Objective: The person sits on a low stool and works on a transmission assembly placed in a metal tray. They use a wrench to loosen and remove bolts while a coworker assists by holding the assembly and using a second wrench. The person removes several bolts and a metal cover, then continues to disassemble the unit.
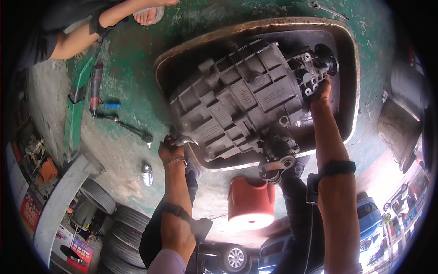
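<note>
A large grey cast-metal gearbox (pixel 242 98) lies tilted in a worn rectangular tub (pixel 353 109). My left hand (pixel 171 150) is closed at the gearbox's lower left end, beside a shiny curved metal piece (pixel 186 140) that pokes out past the fingers. Whether that piece belongs to the gearbox cannot be made out. At the opposite end, my right hand (pixel 321 93) grips the gearbox's open bracket-like housing, below a round black flange (pixel 325 59); its fingers are partly hidden behind the casting. A lever arm (pixel 278 166) juts from the gearbox over the tub's near rim.
Left on the green floor are a red-and-grey power tool (pixel 96 86), a ratchet with socket (pixel 132 129) and a spray can (pixel 147 174). A red stool (pixel 252 201) stands near my legs. Another person's arm (pixel 118 16) reaches in at upper left. A wrench (pixel 329 11) lies beyond the tub.
</note>
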